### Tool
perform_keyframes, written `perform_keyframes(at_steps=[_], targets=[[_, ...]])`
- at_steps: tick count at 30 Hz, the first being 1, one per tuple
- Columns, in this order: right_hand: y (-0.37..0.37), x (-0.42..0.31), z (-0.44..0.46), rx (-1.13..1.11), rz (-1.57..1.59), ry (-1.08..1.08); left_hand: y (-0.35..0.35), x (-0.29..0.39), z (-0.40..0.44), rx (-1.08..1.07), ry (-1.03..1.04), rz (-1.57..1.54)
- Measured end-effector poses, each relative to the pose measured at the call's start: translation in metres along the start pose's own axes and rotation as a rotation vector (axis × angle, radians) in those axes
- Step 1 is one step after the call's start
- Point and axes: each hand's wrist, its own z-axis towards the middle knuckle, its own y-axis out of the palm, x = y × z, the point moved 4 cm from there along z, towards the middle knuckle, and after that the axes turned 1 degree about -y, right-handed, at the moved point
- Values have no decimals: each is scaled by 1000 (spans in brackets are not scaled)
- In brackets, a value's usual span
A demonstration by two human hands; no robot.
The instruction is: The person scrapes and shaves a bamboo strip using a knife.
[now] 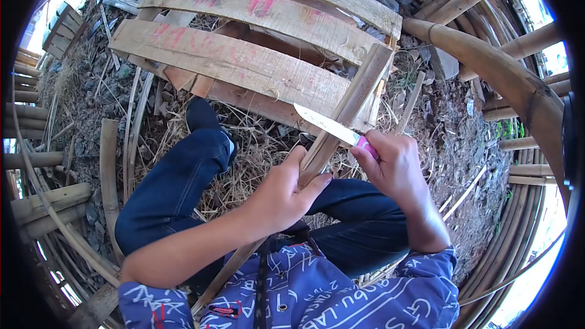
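Head view: 2 hands hold a bamboo stick and a knife

At the far left, bamboo poles (52,202) are in a pile. A little way in, a flat bamboo piece (109,170) lies on the ground. Next come a bent leg in blue jeans (173,186) and a dark shoe (201,116). Past the shoe is a wooden crate (237,55) with 3 long top boards and pink marks.

The left hand (277,192) is closed around the low part of the bamboo stick (356,94). The stick tilts up and right, and its top is over the crate's right side. The knife (329,126) lies across the stick, with its tip to the left. The right hand (396,167) is wrapped around its pink handle (367,146). At the far right is a thick, bent pole (487,61).
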Motion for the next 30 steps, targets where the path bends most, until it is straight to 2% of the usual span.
perform_keyframes(at_steps=[2,7,8,10,21,23,25,30], targets=[[3,0,-2,-21,4,-4,0,-2,-4,22,35,55],[5,2,-7,-10,-27,-58,2,-1,-11,-35,-185,39],[6,2,-8,-13,-49,-62,4,-5,-11,-45,-184,40],[8,6,-10,-12,-77,-58,6,-10,-9,20,-40,76],[17,7,-8,87,-190,-139,2,-13,-7,-14,-120,70],[14,31,-7,263,-98,114,6,-20,-12,-19,-109,60],[-11,45,-2,197,-276,91,14,-27,-19,-10,-18,31],[-12,43,10,243,-290,70,6,-17,-13,-43,-57,45]])
